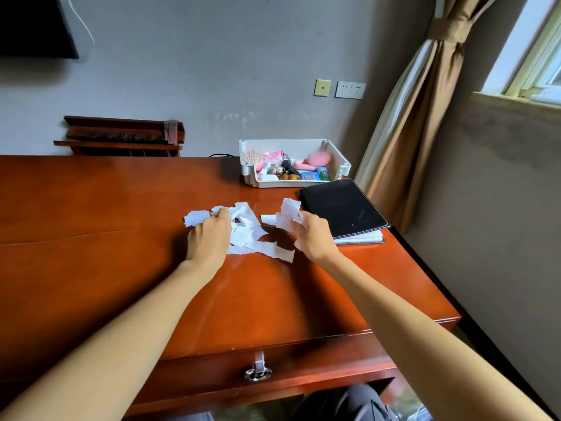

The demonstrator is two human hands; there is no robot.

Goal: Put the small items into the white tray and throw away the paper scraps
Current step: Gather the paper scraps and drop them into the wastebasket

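- We are looking down at a red-brown wooden table (pixel 91 223), with both bare arms stretching toward its middle.
- The paper scraps (pixel 243 235) are lying in a loose, torn white pile at the centre of the table, between our two grips.
- The right grip (pixel 312 235), at three o'clock of the pile, is clenching a bunch of scraps (pixel 288 215) that is sticking up above the fingers. We are judging that it is serving as the collecting hand, so the paper can go out in one handful.
- The left grip (pixel 209 235), at nine o'clock of the pile, is lying knuckles-up on the pile's edge, probably raking pieces toward the other hand. Its back is hiding the fingertips, so we cannot tell whether it is clasping a scrap or only pressing down.
- The white tray (pixel 343 165) is sitting at one o'clock, at the table's far edge, well apart from both grips. The small items (pixel 285 170) are filling it, and none is showing loose on the table, so we are judging that half done. Apart from a hairbrush and something pink, they are too small to name.
- A black folder (pixel 343 208) is lying just beside the right grip.
- No bin is showing anywhere, and the frame is cutting off the floor.
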